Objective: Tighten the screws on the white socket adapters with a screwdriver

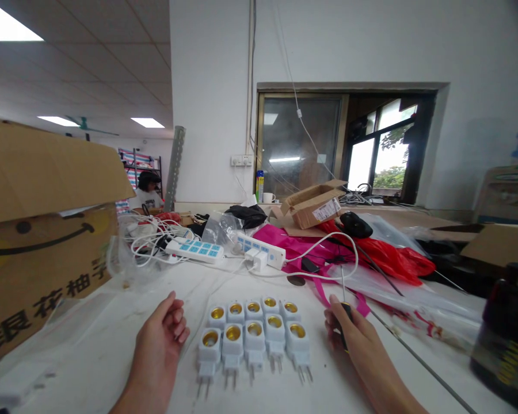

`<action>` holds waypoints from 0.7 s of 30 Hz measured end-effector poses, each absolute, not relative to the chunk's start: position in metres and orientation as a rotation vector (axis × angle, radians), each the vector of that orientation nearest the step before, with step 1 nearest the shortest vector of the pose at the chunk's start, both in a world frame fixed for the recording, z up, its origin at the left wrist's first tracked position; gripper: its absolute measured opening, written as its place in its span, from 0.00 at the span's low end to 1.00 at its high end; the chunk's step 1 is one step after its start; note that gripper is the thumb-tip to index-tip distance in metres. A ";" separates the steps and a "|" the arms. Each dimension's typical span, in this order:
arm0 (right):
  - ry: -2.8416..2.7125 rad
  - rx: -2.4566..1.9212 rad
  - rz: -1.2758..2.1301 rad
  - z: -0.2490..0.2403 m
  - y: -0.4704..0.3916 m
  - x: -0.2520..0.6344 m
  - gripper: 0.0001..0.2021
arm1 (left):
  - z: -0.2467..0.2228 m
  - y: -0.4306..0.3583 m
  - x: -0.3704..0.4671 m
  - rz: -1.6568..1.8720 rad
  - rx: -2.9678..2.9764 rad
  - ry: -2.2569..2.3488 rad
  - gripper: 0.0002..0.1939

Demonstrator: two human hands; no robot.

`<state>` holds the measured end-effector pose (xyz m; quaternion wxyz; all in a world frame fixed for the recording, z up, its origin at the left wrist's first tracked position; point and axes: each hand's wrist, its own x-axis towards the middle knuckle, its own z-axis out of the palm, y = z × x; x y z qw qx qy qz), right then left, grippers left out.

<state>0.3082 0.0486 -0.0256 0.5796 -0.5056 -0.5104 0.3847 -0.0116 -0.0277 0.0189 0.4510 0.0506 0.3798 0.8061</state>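
- Your left hand (162,339) rests loosely curled and empty on the white table (90,356), just left of the plug-in lamp sockets (254,339).
- Your right hand (354,339) grips a screwdriver (344,299), shaft pointing away.
- There they sit between your hands: ten sockets in two neat rows, brass throats up.
- No socket opened or lifted yet; by the look of it, all the work remains.
- Power strips (198,250) lie beyond.

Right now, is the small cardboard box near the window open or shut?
Open: the small cardboard box has its top flaps standing up and spread. Its contents cannot be seen.
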 end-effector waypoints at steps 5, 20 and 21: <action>-1.294 -1.273 0.733 -0.023 0.074 0.303 0.15 | 0.017 -0.024 -0.011 1.958 0.167 0.957 0.20; -1.662 -1.127 0.862 -0.024 0.072 0.296 0.25 | -0.033 -0.001 -0.016 1.800 0.765 1.342 0.14; -1.675 -1.115 0.863 -0.024 0.071 0.295 0.23 | -0.035 -0.001 -0.016 1.778 0.781 1.345 0.15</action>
